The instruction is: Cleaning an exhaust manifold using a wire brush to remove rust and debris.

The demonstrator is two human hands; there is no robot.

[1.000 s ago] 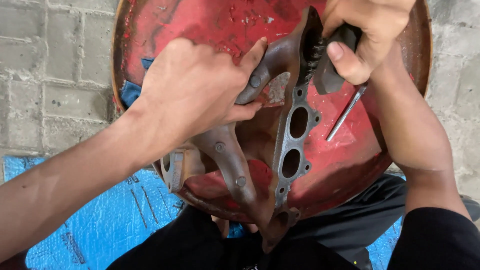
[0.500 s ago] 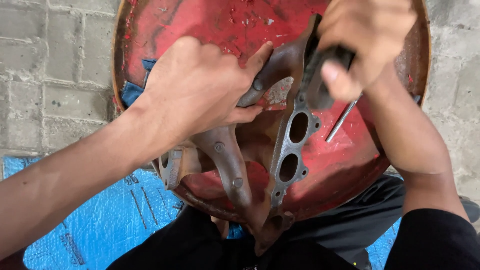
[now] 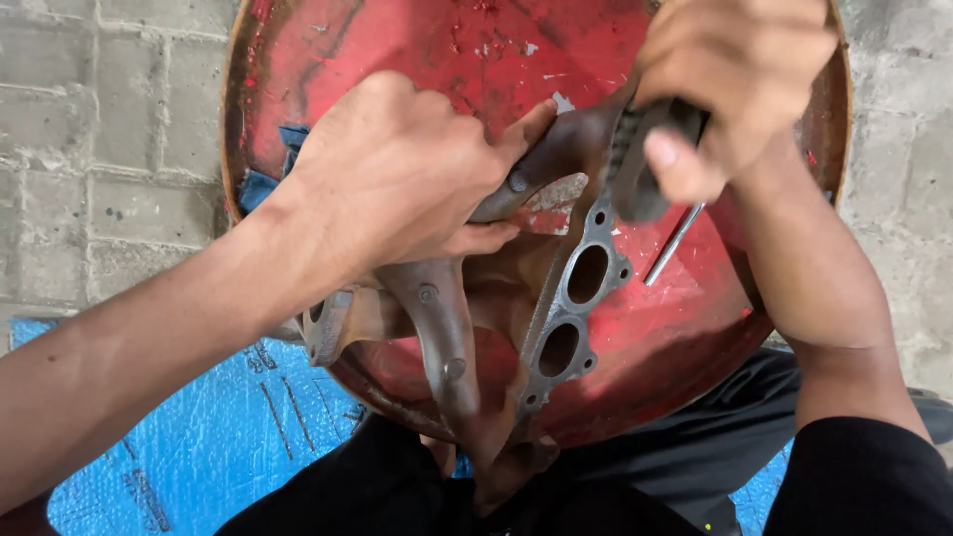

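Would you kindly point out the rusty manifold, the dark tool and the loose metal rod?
rusty manifold [image 3: 571, 308], head view, on its flange between two ports.
dark tool [image 3: 635, 164], head view, on its bristled body.
metal rod [image 3: 673, 245], head view, on its shaft.

Grey block paving [image 3: 109, 149] underfoot; blue tarp [image 3: 218, 447] spread across it.

Right hand [image 3: 735, 89] with dark tool [image 3: 645, 164] shifted up along manifold flange [image 3: 571, 298].
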